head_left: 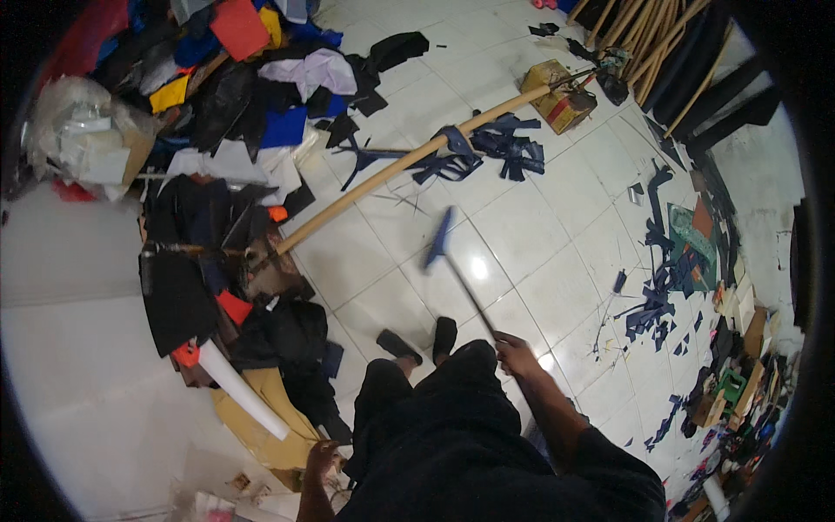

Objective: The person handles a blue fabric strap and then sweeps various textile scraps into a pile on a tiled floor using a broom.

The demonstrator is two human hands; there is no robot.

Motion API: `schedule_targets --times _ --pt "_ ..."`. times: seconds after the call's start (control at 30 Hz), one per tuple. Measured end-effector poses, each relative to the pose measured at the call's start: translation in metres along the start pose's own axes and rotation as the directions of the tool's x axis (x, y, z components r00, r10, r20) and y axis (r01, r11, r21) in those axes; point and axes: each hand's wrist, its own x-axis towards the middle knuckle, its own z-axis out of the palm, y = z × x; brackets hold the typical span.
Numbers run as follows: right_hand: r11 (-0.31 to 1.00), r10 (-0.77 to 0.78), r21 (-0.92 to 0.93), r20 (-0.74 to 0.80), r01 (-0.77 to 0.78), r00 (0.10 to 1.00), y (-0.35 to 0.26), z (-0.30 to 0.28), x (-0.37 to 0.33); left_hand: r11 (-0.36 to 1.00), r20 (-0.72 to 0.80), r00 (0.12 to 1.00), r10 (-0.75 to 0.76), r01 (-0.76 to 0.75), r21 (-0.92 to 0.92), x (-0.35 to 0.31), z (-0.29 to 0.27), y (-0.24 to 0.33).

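Observation:
My right hand point(515, 355) is closed around the dark handle of a broom point(470, 296). The broom's narrow blue head point(441, 237) is on the white tiles, ahead of my feet. Down at my left side hangs my left hand point(323, 456), beside my dark clothing. Its fingers are too small and dim to tell whether they are curled round anything. Beyond the broom head, a tangle of dark blue fabric scraps point(500, 148) lies on the floor, with a long cardboard tube point(374, 184) stretched across it.
Fabric and sheet offcuts point(217, 113) are heaped along the left. A cardboard box point(561, 96) sits at the tube's far end, near wooden poles point(639, 43). More blue scraps point(657, 300) litter the right side, beside piled clutter point(739, 383) along the wall.

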Motion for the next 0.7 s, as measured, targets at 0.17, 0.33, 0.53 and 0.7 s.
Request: schedule_targets --times 0.17,0.33,0.53,0.7 --pt "0.999 -0.036 -0.011 0.192 0.039 0.981 -0.099 0.130 0.120 0.980 -0.213 0.974 0.074 -0.111 -0.167 0.015 -0.072 0.099" --pt "0.940 -0.330 -0.080 0.014 0.330 0.944 -0.162 0.145 0.223 0.982 -0.164 0.977 0.135 -0.155 -0.111 0.064 -0.144 0.200" --pt "0.989 0.112 0.133 -0.338 -0.070 0.935 -0.056 -0.005 0.158 0.903 -0.049 0.951 0.304 -0.304 -0.304 0.106 -0.207 0.282" --pt "0.948 0.225 0.317 -0.617 -0.024 0.754 -0.041 -0.092 0.071 0.930 -0.045 0.931 0.362 -0.358 0.087 0.133 -0.197 0.379"
